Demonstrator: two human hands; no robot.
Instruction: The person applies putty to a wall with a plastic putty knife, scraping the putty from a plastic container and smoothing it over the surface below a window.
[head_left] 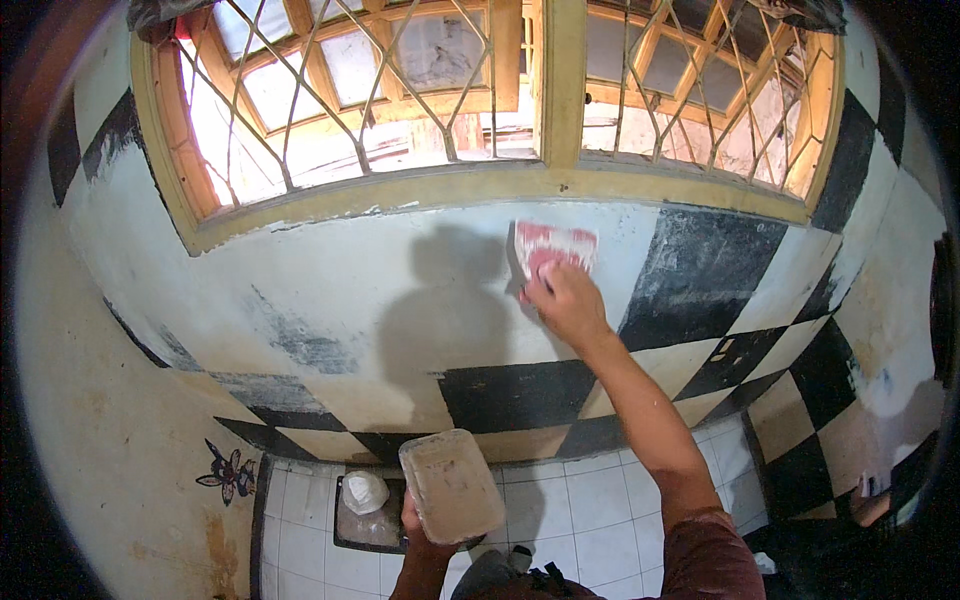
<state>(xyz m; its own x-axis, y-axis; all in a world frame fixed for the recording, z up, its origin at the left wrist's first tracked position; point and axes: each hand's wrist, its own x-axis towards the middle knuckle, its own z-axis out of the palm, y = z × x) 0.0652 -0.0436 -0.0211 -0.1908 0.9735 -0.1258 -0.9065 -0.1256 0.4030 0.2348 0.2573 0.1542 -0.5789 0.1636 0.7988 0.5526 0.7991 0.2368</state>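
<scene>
My right hand [570,302] grips a red putty spreader [556,240] smeared with white and holds its blade against the wall [330,240], just under the window frame. White coating covers much of the wall here, with dark squares of a checkered pattern still showing around it. Low in front of me, my left hand [411,525] is closed on the edge of a shallow rectangular tray [455,487], greyish brown with pale smears. Most of the left fingers are hidden behind the tray.
A wooden window frame [375,195] with a metal grille [362,130] spans the top. Below, on the white tiled floor [600,500], a dark-edged tray [372,528] holds a white bundle [364,491]. Walls close in on both sides. Part of a person's arm [872,508] shows at right.
</scene>
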